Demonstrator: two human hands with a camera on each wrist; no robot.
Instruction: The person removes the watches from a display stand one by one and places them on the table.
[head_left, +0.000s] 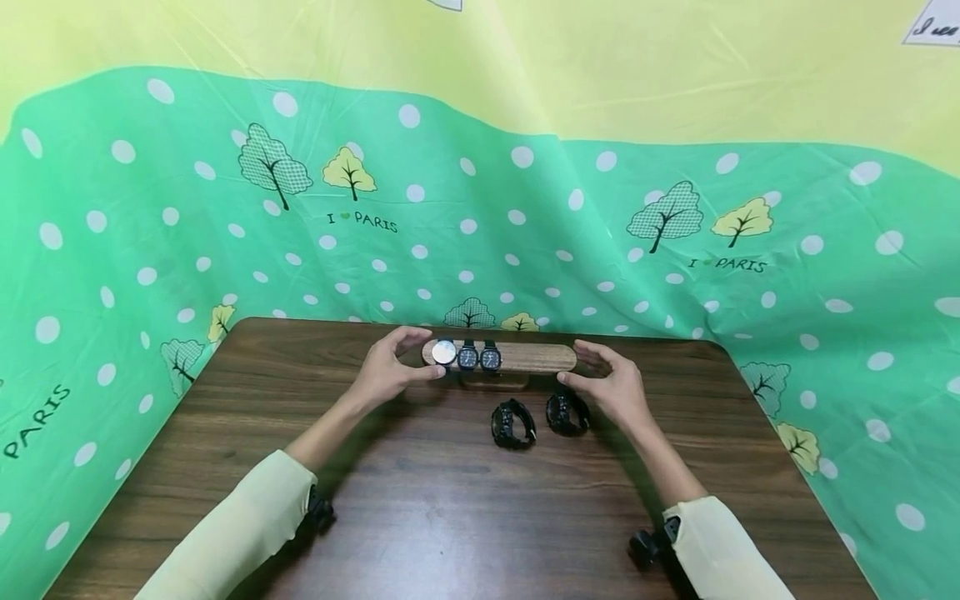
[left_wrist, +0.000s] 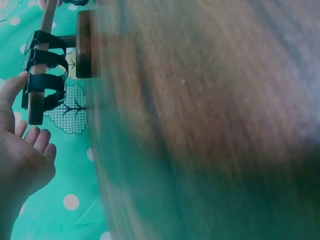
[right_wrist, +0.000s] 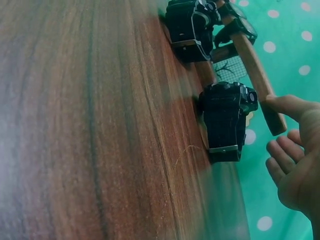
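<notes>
A wooden watch stand with a long rounded bar is near the table's far edge. Three black-strapped watches sit round the left half of its bar: a bright-faced watch at the end, then two dark-faced ones. At the bar's left end is my left hand, its thumb by the end watch and its loosely bent fingers apart from the wood in the left wrist view. My right hand frames the other end, thumb against the bar, other fingers loose beyond its tip.
Two chunky black watches stand on their straps in front of the stand, one left and one right, close to my right hand. The brown wooden table meets a green dotted cloth behind it.
</notes>
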